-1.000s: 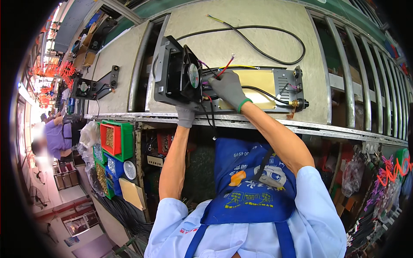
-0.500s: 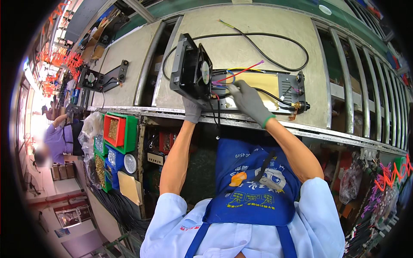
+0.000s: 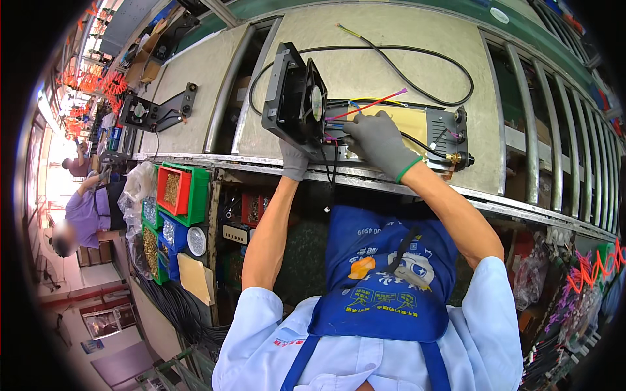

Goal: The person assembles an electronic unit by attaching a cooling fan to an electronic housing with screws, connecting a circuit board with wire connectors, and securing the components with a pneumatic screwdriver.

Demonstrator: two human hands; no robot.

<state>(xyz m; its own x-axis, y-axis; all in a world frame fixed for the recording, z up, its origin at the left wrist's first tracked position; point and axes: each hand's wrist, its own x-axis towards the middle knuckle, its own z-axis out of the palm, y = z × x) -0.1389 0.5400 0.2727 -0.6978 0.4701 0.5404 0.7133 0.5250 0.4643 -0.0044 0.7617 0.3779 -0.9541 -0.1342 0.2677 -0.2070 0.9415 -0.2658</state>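
A black cooling fan (image 3: 315, 103) stands upright in a dark metal housing (image 3: 279, 98) at the left end of a flat metal chassis (image 3: 438, 124). My gloved left hand (image 3: 295, 160) grips the housing at its lower near edge, its fingertips hidden behind it. My gloved right hand (image 3: 381, 139) is closed over the chassis beside the fan, its fingertips pinched among thin wires; the gripped wire is mostly covered. A red wire (image 3: 378, 104) with a purple end sticks up above that hand. A black power cable (image 3: 450, 57) loops from behind the housing across the bench.
A similar fan assembly (image 3: 156, 112) lies farther left on the bench (image 3: 208, 72). Metal rollers (image 3: 521, 124) run along the right. Below the bench edge at left are red (image 3: 184, 190), green and blue bins of small hardware. Another person (image 3: 91, 212) works at far left.
My right hand has shifted slightly and its fingers have curled in closer to the fan, covering more of the wires. The left hand still holds the housing.
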